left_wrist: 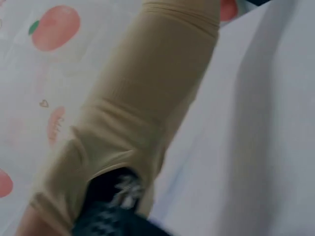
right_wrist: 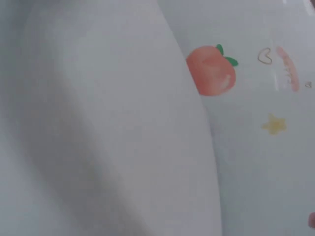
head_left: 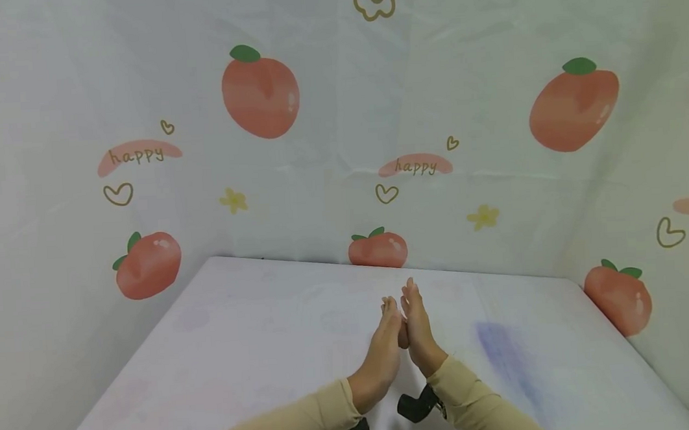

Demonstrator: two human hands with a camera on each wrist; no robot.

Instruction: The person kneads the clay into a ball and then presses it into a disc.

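In the head view, my left hand and my right hand are raised above the white table, palms facing each other. The fingers of both point up and away, looking straight. Near the fingertips a narrow gap shows between them; whether the palms touch lower down is hard to tell. Neither hand is seen holding anything. Filling much of the left wrist view is a beige sleeve, with a dark device at its cuff and a bit of skin in the bottom corner. No hand appears in the right wrist view.
Below the hands lies the white tabletop, with a bluish-purple smear on its right side. A white curtain printed with red fruit, hearts and "happy" stands behind and beside it. Another dark wrist device hangs under the right cuff.
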